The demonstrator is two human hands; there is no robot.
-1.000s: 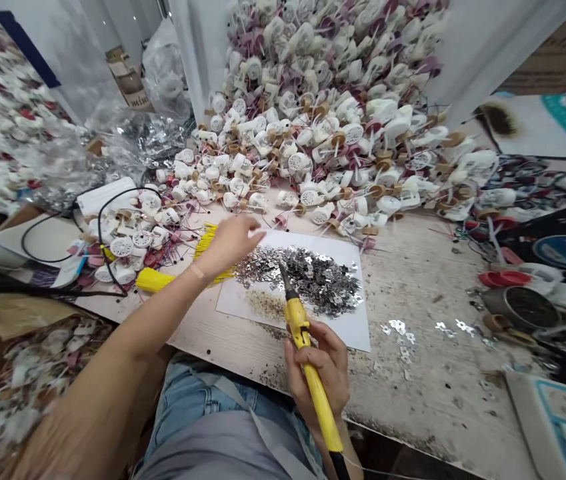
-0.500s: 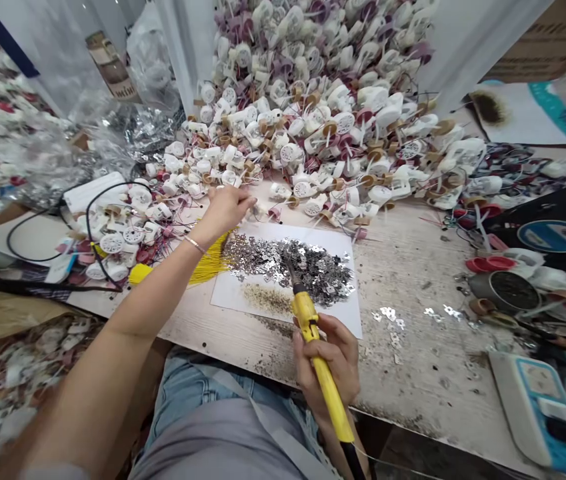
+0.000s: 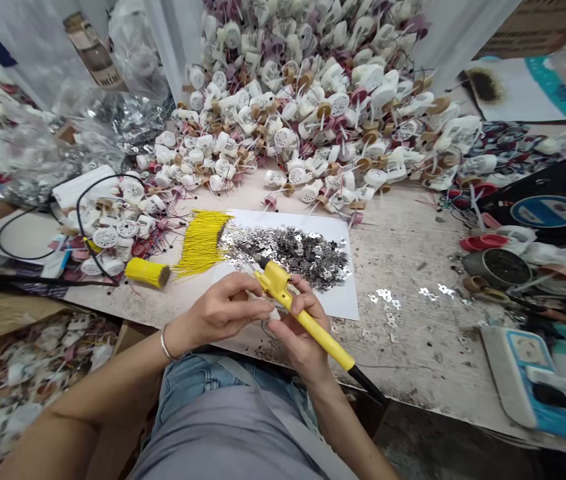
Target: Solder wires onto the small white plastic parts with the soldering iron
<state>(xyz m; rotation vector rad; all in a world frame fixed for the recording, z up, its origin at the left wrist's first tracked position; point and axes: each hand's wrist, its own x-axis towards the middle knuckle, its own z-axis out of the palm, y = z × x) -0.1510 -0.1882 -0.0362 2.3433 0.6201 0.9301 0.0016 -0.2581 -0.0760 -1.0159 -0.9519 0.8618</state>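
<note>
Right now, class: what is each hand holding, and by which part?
The right hand grips a yellow soldering iron by its handle. The left hand pinches at its fingertips; whatever's there is too small to tell.

Blue-white plastic device [image 3: 525, 383] on bench [image 3: 427, 360] corner; dark round tin [image 3: 497, 267] beside red caps [image 3: 480, 242].

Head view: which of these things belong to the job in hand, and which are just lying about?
Job in hand: right hand gripping a yellow soldering iron; left hand close by it; silver metal tabs on a white sheet; yellow wires.

Lying about: heaped white plastic parts; black cable; round metal tin; blue-and-white device.
</note>
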